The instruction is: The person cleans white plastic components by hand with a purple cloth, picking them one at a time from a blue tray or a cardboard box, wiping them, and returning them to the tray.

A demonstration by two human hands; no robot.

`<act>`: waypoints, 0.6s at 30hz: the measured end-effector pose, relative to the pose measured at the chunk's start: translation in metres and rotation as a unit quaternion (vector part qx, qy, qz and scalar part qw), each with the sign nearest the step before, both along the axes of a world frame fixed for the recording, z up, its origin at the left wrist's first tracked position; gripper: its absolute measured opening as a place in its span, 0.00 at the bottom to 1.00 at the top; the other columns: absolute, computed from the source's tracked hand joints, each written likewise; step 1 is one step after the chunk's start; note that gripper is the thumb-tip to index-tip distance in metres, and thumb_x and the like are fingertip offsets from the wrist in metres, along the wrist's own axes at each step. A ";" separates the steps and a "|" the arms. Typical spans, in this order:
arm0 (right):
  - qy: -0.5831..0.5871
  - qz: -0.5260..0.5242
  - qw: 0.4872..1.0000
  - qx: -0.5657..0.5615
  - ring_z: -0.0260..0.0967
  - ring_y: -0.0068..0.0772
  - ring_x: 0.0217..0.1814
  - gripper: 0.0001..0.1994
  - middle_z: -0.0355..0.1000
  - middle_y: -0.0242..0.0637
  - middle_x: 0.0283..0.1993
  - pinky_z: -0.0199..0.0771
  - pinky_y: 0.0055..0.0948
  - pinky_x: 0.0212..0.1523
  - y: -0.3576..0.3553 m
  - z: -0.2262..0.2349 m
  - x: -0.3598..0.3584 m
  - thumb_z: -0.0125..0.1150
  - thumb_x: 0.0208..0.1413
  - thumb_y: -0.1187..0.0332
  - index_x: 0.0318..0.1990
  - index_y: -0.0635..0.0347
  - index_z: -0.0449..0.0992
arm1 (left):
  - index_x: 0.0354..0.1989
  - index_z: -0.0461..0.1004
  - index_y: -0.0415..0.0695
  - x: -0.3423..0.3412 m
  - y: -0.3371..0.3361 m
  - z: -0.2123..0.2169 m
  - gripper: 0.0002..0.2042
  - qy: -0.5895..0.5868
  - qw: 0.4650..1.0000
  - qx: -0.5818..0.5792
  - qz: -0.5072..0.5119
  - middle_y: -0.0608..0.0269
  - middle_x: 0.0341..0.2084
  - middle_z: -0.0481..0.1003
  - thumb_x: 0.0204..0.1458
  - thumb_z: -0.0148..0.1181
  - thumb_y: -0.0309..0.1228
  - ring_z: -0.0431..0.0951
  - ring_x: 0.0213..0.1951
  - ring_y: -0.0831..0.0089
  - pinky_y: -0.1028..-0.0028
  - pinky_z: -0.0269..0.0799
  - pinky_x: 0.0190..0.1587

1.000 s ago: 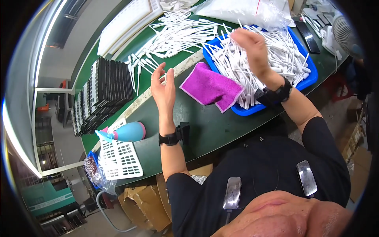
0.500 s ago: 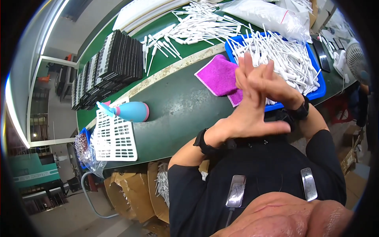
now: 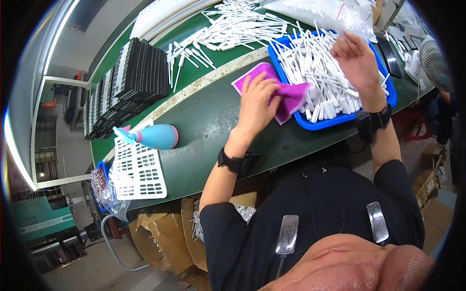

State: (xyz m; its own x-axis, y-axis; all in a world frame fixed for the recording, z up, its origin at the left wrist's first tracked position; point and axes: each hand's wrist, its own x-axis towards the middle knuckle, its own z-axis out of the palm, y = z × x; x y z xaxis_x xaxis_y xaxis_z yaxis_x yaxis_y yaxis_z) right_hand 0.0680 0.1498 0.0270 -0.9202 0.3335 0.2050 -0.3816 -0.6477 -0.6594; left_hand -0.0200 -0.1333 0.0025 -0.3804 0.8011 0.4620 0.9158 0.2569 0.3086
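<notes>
On the green table [image 3: 204, 126], our hands work at a blue tray [image 3: 310, 123] of white sticks [image 3: 315, 72].
Our left hand [image 3: 257, 104] grips the purple cloth [image 3: 291, 97] lapping the tray rim; our right hand [image 3: 357, 60] hovers open over the pile. Tugging the cloth could, we judge, flick sticks out.

Purple cloth [image 3: 286, 94]: soft matt fabric, creased where left hand [image 3: 257, 104] presses it. Blue tray [image 3: 310, 123]: smooth glossy plastic. White sticks [image 3: 320, 72] in it: plain matt plastic, right hand [image 3: 357, 60] resting on them. Table [image 3: 213, 126]: dark green mat, slight sheen, w/ scuffs. White grid [image 3: 138, 172]: moulded plastic. Teal bottle [image 3: 158, 137]: smooth plastic, semi-gloss. Boxes [image 3: 160, 233] below: rough brown cardboard.
</notes>
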 end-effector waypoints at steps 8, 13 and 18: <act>-0.078 0.233 0.969 0.019 0.61 0.21 0.31 0.17 0.65 0.29 0.27 0.65 0.27 0.40 -0.035 0.005 0.008 0.40 0.65 0.61 0.46 0.61 0.75 | 0.43 0.74 0.41 -0.014 -0.082 0.017 0.13 -0.311 0.887 -0.014 0.340 0.50 0.39 0.76 0.54 0.55 0.35 0.71 0.50 0.54 0.63 0.64 0.54; -0.112 0.077 0.990 -0.046 0.70 0.27 0.49 0.20 0.72 0.43 0.46 0.67 0.25 0.52 -0.100 0.053 -0.005 0.37 0.66 0.59 0.50 0.61 0.73 | 0.44 0.74 0.39 -0.041 -0.111 -0.002 0.14 0.035 0.920 0.070 0.383 0.46 0.37 0.75 0.54 0.54 0.35 0.72 0.49 0.53 0.62 0.65 0.51; -0.196 0.155 0.926 -0.282 0.57 0.38 0.66 0.24 0.60 0.51 0.62 0.63 0.27 0.60 -0.047 0.031 -0.040 0.39 0.65 0.55 0.63 0.59 0.58 | 0.38 0.76 0.40 -0.058 -0.115 0.015 0.12 0.081 0.931 0.021 0.355 0.46 0.36 0.76 0.53 0.53 0.34 0.73 0.46 0.51 0.63 0.69 0.46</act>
